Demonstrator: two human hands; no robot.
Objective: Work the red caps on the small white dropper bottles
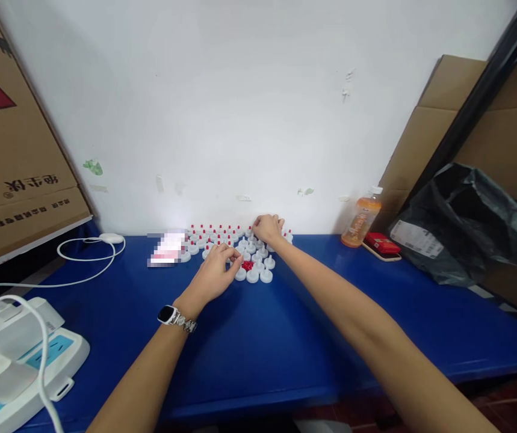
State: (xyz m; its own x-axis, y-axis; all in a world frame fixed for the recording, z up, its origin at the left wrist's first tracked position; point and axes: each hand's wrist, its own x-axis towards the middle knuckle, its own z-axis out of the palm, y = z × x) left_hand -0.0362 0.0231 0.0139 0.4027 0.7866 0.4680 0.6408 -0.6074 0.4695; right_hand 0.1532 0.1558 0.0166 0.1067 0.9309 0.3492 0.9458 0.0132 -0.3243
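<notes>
Many white nozzle caps (252, 276) with pointed tips stand in rows on the blue table. Those at the back and left wear small red tip caps (210, 227); the nearer right ones show bare white tips. A small heap of loose red tip caps (248, 265) lies among the bare ones. My left hand (216, 269), with a watch at its wrist, is beside this heap, thumb and fingers drawn together; what they pinch is too small to make out. At the back row, my right hand (267, 229) has its fingers closed at a nozzle cap's tip, whose details are hidden.
A blurred-out phone-like panel (168, 249) stands left of the caps. An orange drink bottle (363, 218), a red packet (381, 243) and a dark plastic bag (461, 222) are at right. A white power strip (66, 355) with cables occupies the left; the wall borders the back.
</notes>
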